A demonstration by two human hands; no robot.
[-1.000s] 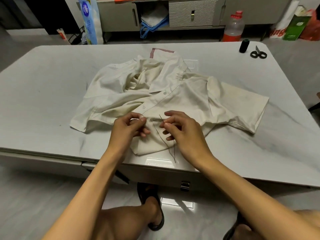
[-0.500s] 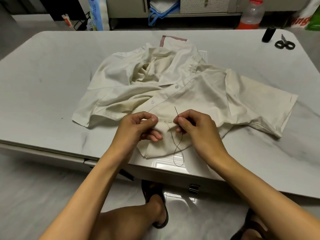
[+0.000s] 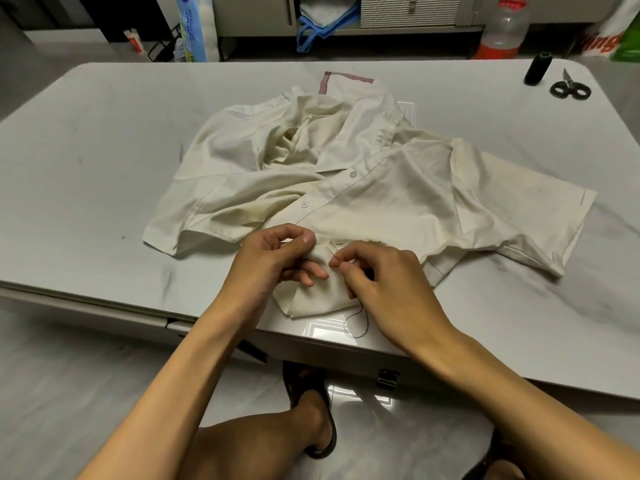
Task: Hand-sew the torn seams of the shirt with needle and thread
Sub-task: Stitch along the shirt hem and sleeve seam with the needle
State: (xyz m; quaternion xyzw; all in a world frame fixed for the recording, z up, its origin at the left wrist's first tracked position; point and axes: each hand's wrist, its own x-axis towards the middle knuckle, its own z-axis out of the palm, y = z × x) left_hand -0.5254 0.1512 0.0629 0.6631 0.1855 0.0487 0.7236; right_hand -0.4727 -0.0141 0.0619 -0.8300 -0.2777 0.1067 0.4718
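Note:
A crumpled cream shirt (image 3: 363,174) lies spread on the grey table (image 3: 104,150). My left hand (image 3: 273,258) pinches the shirt's lower front edge between thumb and fingers. My right hand (image 3: 384,282) is shut on a thin needle (image 3: 330,254), its tip lying on the cloth just right of my left thumb. A short dark stitch (image 3: 338,243) shows on the fabric above the needle. Dark thread (image 3: 356,322) loops out from under my right hand onto the table's front edge.
A black thread spool (image 3: 537,69) and black-handled scissors (image 3: 569,88) sit at the table's far right corner. Behind the table stand a cabinet, a plastic bottle (image 3: 504,29) and bags. My legs and sandals are below the near edge.
My right hand has brought the needle down from pointing upward to lying low against the cloth near my left thumb. The thread loop has shifted under my right hand.

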